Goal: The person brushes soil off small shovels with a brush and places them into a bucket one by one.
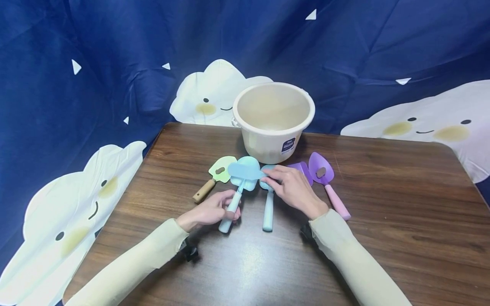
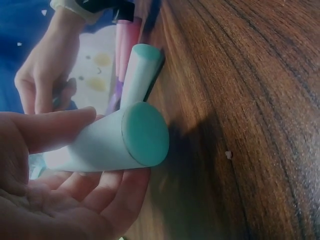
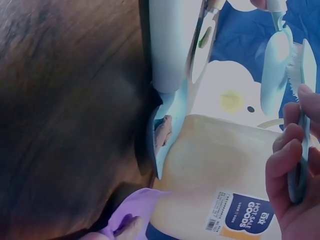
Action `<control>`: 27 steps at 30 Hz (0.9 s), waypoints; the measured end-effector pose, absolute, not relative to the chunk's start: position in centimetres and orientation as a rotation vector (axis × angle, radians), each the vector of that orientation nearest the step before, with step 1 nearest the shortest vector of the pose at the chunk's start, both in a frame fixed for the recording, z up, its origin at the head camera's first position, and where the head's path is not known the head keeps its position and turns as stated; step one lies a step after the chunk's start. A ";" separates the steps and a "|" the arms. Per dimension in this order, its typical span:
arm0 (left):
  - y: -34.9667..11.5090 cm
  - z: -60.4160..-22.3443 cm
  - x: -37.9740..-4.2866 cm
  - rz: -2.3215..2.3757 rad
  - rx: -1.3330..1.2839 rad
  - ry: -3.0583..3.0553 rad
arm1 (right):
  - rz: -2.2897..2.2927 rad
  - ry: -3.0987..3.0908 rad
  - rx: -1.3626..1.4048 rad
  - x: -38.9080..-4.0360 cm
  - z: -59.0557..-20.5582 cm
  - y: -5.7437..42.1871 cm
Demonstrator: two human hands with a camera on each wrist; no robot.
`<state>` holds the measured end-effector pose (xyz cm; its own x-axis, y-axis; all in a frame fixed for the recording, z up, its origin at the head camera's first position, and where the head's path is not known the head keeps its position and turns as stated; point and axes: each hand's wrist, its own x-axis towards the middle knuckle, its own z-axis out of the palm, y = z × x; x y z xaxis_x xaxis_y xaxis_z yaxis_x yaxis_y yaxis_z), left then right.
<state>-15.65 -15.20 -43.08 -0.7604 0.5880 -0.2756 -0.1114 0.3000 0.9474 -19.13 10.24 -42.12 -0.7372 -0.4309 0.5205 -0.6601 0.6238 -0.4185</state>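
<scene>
My left hand [image 1: 214,209] grips the pale handle of a light-blue hand trowel [image 1: 249,162], fingers below and thumb over it. The trowel's blade is raised, its handle slanting down toward me. In my right hand [image 1: 292,185] is a small blue brush [image 3: 310,67], thumb and fingers round its handle. Its white bristles face the trowel's blade and lie right at it in the right wrist view. Below my right hand, a second blue trowel [image 1: 269,212] lies on the table with a brown lump [image 3: 162,131] in its blade.
Behind the trowels stands a cream bucket [image 1: 268,146]. To the left lies a green trowel [image 1: 223,165] with a wooden handle and a brown lump. To the right are a purple trowel [image 1: 314,161] with a pink handle and another purple blade [image 1: 303,168]. The wooden table [image 1: 402,221] meets a blue curtain.
</scene>
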 end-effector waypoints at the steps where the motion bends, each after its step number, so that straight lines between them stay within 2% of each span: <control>1: -15.2 -43.1 -15.7 1.509 0.423 1.973 | 0.862 -2.479 0.865 -19.2 -42.2 10.2; 27: -15.7 -43.4 -15.5 1.519 0.379 1.925 | 0.885 -2.516 0.674 -20.1 -42.1 11.3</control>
<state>-15.53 -15.72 -43.40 -0.7479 0.5878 -0.3085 -0.1634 0.2873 0.9438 -20.08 11.33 -42.12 -0.8094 -0.3088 0.4995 -0.5535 0.6852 -0.4733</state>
